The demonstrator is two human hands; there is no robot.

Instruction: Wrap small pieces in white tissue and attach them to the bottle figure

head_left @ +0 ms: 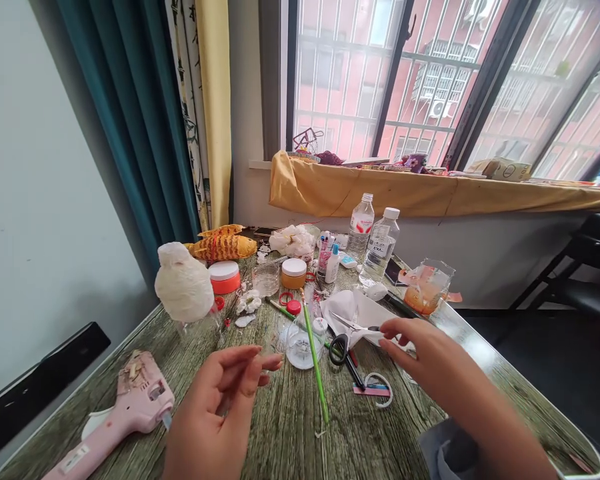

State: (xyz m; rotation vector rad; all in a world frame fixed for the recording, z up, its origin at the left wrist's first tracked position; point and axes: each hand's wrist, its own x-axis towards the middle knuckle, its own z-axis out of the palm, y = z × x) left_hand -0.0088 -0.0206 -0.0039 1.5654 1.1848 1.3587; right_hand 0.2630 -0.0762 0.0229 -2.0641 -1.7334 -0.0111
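My left hand (217,407) is raised over the near table, its fingers curled and the thumb brought against them. Whatever lies between those fingertips, if anything, is too small to make out. Over the right side of the table, my right hand (423,350) reaches in with thumb and forefinger apart. Its fingertips are close to one handle of the black-handled scissors (349,323), which lie on crumpled white paper (363,309); contact cannot be told. Between the hands, a green paintbrush (314,357) leans across a small clear cup (300,360).
A pink glue gun (133,410) lies at left, near a white wrapped form (184,287). Behind are a red jar (225,277), a mustard jar (293,273), a glue bottle (333,267) and two water bottles (379,250). A clear orange-stained container (425,293) stands right.
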